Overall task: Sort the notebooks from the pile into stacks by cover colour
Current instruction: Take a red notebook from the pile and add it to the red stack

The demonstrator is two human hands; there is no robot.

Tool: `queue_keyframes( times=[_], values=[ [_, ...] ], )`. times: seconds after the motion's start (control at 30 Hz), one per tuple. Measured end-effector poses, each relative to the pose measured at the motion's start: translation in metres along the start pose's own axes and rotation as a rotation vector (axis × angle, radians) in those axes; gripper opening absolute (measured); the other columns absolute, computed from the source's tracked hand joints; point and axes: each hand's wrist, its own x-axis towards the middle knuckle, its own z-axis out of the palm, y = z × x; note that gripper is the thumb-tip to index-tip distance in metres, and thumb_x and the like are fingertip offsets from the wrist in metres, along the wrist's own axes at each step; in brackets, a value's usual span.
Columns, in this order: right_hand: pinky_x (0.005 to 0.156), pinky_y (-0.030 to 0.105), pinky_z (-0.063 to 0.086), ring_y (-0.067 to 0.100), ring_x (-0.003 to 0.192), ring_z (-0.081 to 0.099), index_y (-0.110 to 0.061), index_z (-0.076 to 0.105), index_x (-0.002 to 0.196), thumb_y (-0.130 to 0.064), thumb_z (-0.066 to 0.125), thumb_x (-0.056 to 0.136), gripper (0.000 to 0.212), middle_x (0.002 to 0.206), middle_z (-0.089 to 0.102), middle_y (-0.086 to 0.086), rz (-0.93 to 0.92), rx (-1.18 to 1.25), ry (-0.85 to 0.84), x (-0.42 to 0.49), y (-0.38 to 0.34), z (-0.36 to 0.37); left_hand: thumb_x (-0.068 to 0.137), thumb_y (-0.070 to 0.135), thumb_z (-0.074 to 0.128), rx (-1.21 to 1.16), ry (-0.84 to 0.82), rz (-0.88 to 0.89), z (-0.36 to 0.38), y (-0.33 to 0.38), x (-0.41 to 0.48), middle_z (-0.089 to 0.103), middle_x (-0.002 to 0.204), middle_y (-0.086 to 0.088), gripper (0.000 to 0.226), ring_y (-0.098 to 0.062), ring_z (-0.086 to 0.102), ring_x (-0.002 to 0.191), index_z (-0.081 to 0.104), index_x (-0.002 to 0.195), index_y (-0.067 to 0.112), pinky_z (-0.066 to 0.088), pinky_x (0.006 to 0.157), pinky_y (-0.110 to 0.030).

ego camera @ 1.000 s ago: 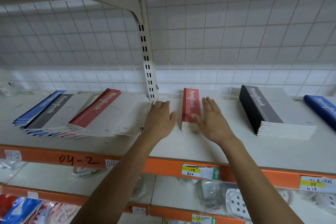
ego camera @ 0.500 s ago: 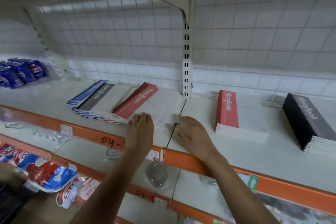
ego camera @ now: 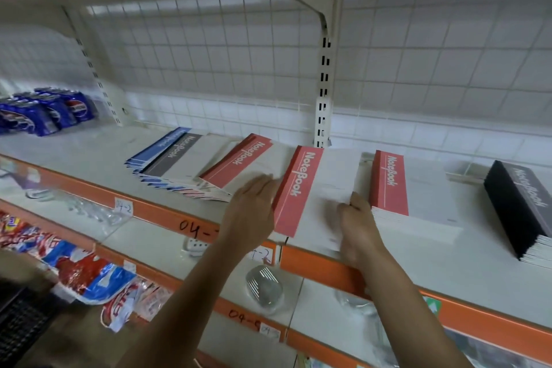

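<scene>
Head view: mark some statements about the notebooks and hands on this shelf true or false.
1. Both hands are on one red notebook: the left hand at its spine side, the right hand at the other side. True.
2. The black stack lies left of the red stack. False: it lies to the right of it.
3. The mixed pile has a blue cover on top. False: the top cover is red-banded.
4. Pepsi cans sit at the shelf's far left. True.

You have one red notebook (ego camera: 298,191) lying askew between the fanned pile (ego camera: 185,170) of blue, grey and red covers on its left and the squared red stack (ego camera: 397,188) on its right, with the black stack (ego camera: 519,206) farther right.
</scene>
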Motion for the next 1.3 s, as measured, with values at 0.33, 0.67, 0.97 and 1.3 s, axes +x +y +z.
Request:
queue_keyframes(
  times=[0.33,0.67,0.97,1.3],
  values=[
    [0.053,0.017,0.033,0.003,0.072,0.045,-0.015,0.049,0.120,0.006,0.028,0.094,0.040,0.084,0.050,-0.011,-0.008,-0.017,0.022,0.001,-0.007,-0.025,0.094,0.020,0.055,0.240,-0.154,-0.057,-0.001,-0.025,0.008,0.046,0.142,0.000,0.048,-0.016,0.043,0.130,0.040,0.139,0.015,0.037,0.104,-0.027],
    [0.060,0.026,0.051,0.020,0.086,0.067,-0.015,0.056,0.111,-0.018,0.043,0.099,0.018,0.098,0.069,0.004,0.012,0.159,-0.053,0.001,-0.007,-0.018,0.094,0.029,0.034,-0.051,0.203,0.238,0.003,0.036,0.007,0.067,0.071,0.000,0.039,-0.008,0.060,0.056,0.070,0.087,0.014,0.050,0.047,-0.018],
    [0.060,0.024,0.052,0.018,0.081,0.067,-0.010,0.059,0.103,0.007,0.040,0.090,0.029,0.093,0.069,0.003,-0.005,0.068,-0.081,0.005,-0.007,-0.026,0.095,0.044,0.040,-0.487,-0.141,0.287,0.004,0.042,0.006,0.067,0.092,0.007,0.043,-0.001,0.059,0.078,0.068,0.113,0.016,0.046,0.064,-0.011],
    [0.060,0.029,0.050,0.017,0.076,0.058,-0.016,0.053,0.100,0.001,0.034,0.094,0.026,0.088,0.059,0.000,0.057,0.046,-0.073,0.008,-0.007,-0.030,0.092,0.021,0.052,0.343,-0.286,-0.190,0.017,0.001,0.014,0.022,0.152,-0.015,0.065,-0.030,0.018,0.142,0.017,0.145,0.009,0.017,0.117,-0.040]
  ],
)
